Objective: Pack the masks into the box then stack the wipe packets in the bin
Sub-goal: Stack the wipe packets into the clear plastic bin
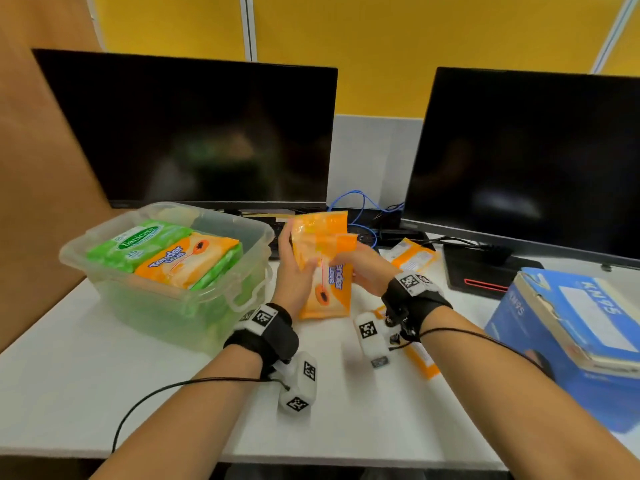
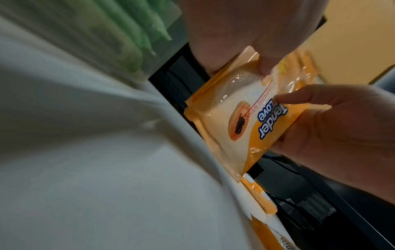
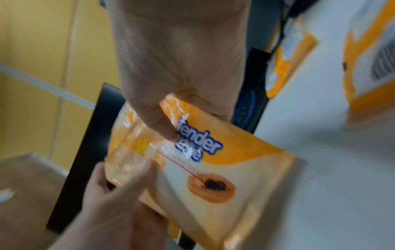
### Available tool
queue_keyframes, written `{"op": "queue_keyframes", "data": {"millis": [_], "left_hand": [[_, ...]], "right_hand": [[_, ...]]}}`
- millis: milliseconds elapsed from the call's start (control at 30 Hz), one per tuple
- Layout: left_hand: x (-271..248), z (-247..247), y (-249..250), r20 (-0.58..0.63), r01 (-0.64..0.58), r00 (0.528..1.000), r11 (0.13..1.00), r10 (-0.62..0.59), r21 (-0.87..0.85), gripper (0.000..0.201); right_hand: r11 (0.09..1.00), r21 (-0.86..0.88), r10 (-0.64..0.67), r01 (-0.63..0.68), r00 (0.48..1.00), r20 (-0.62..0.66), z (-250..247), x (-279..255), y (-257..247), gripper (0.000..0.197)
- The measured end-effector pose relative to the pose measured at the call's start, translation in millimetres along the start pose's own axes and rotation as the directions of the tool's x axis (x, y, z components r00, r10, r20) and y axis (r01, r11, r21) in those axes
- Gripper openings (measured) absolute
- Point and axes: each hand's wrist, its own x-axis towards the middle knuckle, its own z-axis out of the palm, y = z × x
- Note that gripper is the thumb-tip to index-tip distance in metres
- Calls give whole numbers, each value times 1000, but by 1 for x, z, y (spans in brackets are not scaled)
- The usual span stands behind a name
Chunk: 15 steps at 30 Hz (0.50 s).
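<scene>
white desk (image 1: 104,393), yellow partition (image 1: 415,46), seemingly two dark monitors (image 1: 194,133).

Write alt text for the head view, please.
Both hands, left hand and right hand, hold orange plastic wipe packets above a white desk. To the left, a clear plastic bin holds green and orange packets; a blue cardboard box sits right.

Orange wipe packet (image 1: 325,271), clear bin (image 1: 242,258)

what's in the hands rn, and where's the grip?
Both hands hold orange wipe packets: left hand grips their left side, right hand the right edge.
</scene>
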Motion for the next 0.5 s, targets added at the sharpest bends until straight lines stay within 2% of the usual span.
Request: {"op": "queue_keyframes", "data": {"millis": [67, 100, 133, 200, 300, 333, 400, 500], "left_hand": [[3, 4, 9, -29, -114, 993, 994, 114, 1, 80], [4, 4, 10, -57, -132, 990, 991, 132, 11, 76], [3, 6, 7, -83, -126, 988, 992, 128, 22, 71], [-5, 10, -1, -113, -18, 993, 1000, 18, 1, 58], [-14, 16, -21, -52, 181, 983, 982, -178, 59, 34], [-14, 15, -27, -37, 210, 977, 975, -208, 76, 33], [-10, 14, -33, -29, 230, 973, 968, -228, 97, 39], [-8, 18, 4, -49, 161, 986, 982, -157, 100, 37]], "right_hand": [[979, 66, -189, 193, 980, -62, -4, -4, -5, 31], [970, 71, -228, 234, 970, -88, -3, -6, -6, 31], [968, 74, -233, 240, 968, -98, -1, -11, -4, 31], [983, 52, -174, 178, 982, -79, 4, -15, 11, 32], [987, -3, -160, 160, 985, -59, 8, -18, 37, 40], [986, -8, -169, 169, 984, -50, 8, -18, 38, 36], [985, -23, -174, 173, 984, -33, 7, -20, 31, 34], [982, -2, -189, 189, 982, -23, 2, -25, 10, 36]]}}
